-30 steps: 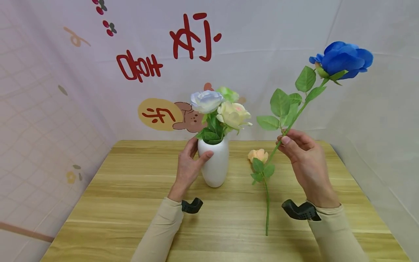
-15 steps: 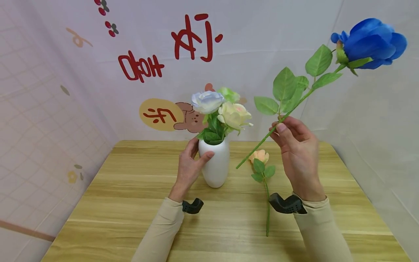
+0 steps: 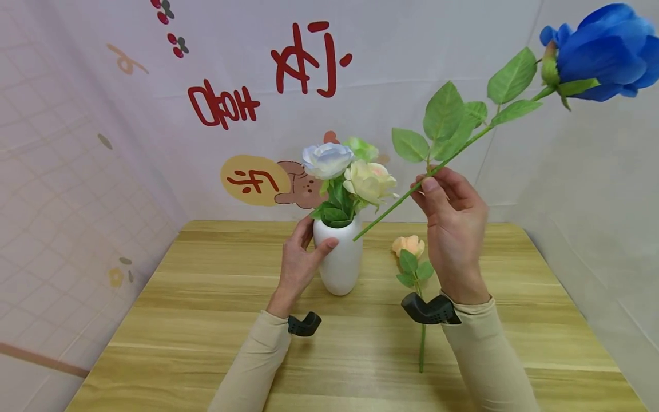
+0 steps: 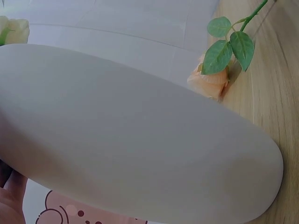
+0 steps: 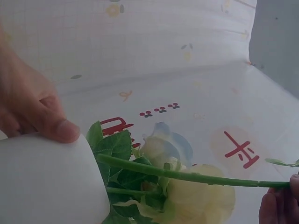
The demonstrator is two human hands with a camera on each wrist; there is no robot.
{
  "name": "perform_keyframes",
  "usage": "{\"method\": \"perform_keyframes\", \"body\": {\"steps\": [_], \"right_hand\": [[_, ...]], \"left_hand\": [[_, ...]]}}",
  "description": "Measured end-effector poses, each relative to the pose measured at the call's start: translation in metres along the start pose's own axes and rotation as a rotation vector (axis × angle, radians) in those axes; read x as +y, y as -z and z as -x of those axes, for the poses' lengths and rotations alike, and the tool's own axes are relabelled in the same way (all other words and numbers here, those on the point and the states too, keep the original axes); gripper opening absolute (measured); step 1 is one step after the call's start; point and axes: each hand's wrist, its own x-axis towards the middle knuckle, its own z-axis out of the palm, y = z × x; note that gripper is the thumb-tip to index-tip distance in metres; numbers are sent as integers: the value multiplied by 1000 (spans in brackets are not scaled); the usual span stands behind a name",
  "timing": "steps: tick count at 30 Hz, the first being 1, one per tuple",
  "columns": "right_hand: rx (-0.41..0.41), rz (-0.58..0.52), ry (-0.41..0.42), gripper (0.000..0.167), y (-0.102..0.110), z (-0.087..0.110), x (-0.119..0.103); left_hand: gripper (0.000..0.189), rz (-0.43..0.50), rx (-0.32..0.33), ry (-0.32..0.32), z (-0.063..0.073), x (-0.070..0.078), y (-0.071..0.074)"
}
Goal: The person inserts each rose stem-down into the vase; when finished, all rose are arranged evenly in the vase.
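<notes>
A white vase (image 3: pixel 341 266) stands upright on the table, and my left hand (image 3: pixel 300 257) grips its upper side, thumb in front. Out of its mouth rise a pale blue flower (image 3: pixel 327 160), a cream flower (image 3: pixel 369 181) and a light green bloom (image 3: pixel 362 148). My right hand (image 3: pixel 458 229) pinches the stem of a blue rose (image 3: pixel 607 54) between thumb and fingers, below its leaves. The rose slants, bloom up to the right. Its bare stem end overlaps the vase's upper right in the head view; in the right wrist view the stem (image 5: pixel 205 178) crosses before the vase's mouth.
A peach rose (image 3: pixel 408 246) lies on the wooden table (image 3: pixel 206 309), right of the vase, its stem running toward the near edge and partly behind the right wrist's black camera mount (image 3: pixel 429 309). A printed white cloth (image 3: pixel 427 40) hangs behind and at both sides.
My right hand has moved left and up with the blue rose, which has tilted further; its stem end has come over to the vase. My left hand still holds the vase in place.
</notes>
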Motion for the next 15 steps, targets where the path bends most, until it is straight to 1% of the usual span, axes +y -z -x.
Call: {"method": "perform_keyframes", "body": {"steps": [3,8,11,15], "right_hand": [[17,-14,29,12,-4,-1,5],[20,29,80,10,-9,-2,12],[23,38,82,11,-11,-1,16],[16,82,82,13,-13,1,21]], "left_hand": [[90,4,3,1,0,0,0],[89,-1,0,3,1,0,0],[90,-4,0,3,1,-1,-1],[92,-7,5,7,1,0,-1]]}}
